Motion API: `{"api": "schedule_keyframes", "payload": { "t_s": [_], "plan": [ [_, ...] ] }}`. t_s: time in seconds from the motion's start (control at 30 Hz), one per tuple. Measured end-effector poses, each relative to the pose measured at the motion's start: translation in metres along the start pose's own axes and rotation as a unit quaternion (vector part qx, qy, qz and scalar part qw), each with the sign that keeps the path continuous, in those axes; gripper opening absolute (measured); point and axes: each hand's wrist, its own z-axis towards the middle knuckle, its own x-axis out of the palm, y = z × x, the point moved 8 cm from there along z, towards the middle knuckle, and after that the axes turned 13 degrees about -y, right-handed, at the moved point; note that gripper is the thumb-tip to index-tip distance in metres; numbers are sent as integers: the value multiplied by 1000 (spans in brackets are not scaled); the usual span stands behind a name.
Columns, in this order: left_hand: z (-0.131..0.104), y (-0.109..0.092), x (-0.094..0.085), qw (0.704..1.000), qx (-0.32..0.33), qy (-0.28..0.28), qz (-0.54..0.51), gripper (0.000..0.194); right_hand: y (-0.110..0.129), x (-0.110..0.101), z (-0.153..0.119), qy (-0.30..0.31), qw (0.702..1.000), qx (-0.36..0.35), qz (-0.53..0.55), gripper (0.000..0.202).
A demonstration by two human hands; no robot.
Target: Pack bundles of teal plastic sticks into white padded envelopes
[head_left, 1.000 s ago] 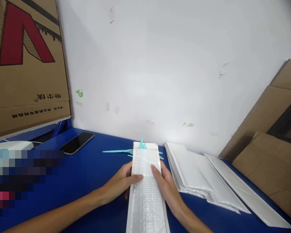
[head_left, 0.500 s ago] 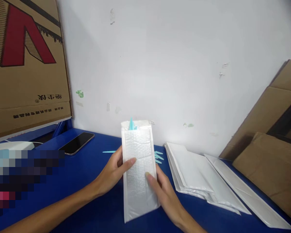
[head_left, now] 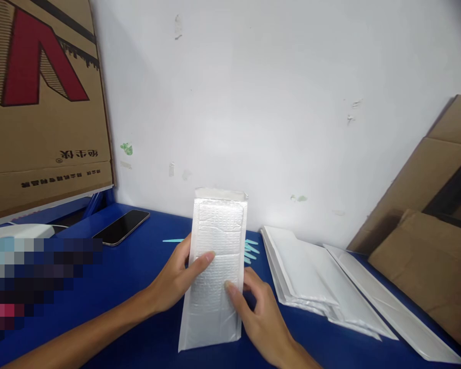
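A white padded bubble mailer (head_left: 217,225) stands nearly upright in front of me, its flap end at the top. My left hand (head_left: 184,271) grips its left edge, thumb across the front. On the lower right edge, my right hand (head_left: 259,312) is closed with the thumb on the front and the fingers behind. The mailer's inside is out of sight. Behind it on the blue table lie several thin light-blue pieces (head_left: 250,251), partly covered by the mailer. Another light-blue piece (head_left: 172,240) points out on the left.
A stack of white mailers (head_left: 303,271) lies on the right, with a separate mailer (head_left: 403,307) beside it. A phone (head_left: 125,227) rests at the back left. Cardboard boxes (head_left: 426,277) stand at right, and a large printed carton (head_left: 46,128) at left. A white wall (head_left: 253,102) rises behind the table.
The light-blue tips that stuck out of the mailer's top no longer show. The mailer has tilted, its bottom swinging left and its top slightly right. Both hands keep their hold.
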Motion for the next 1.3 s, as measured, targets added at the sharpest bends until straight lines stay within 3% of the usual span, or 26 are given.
{"api": "schedule_keyframes", "payload": {
  "t_s": [0.13,0.3,0.43,0.6,0.67,0.8,0.9,1.0,1.3],
  "plan": [
    [1,10,5,999,-43,11,-22,42,1,-7,3,-30,997,34,61,36],
    [-8,30,19,988,-124,89,-28,34,-13,-18,10,-85,982,111,126,48],
    [-10,57,5,978,-197,8,64,39,-22,-16,16,-78,974,132,166,43],
    [-1,43,17,991,-125,41,-34,39,-25,-8,16,-37,969,144,197,35],
    [2,40,19,990,-126,43,-53,45,-27,-8,15,-41,967,155,197,35],
    [0,43,19,989,-136,48,-14,36,-37,-15,16,-81,966,176,173,42],
    [-1,45,18,991,-125,43,21,39,-39,-25,21,-116,976,141,116,41],
    [-1,47,17,992,-116,36,22,41,-38,-27,25,-109,983,109,98,41],
    [4,53,9,993,-121,-2,-6,37,-46,-23,21,-103,970,161,148,48]
  ]
}}
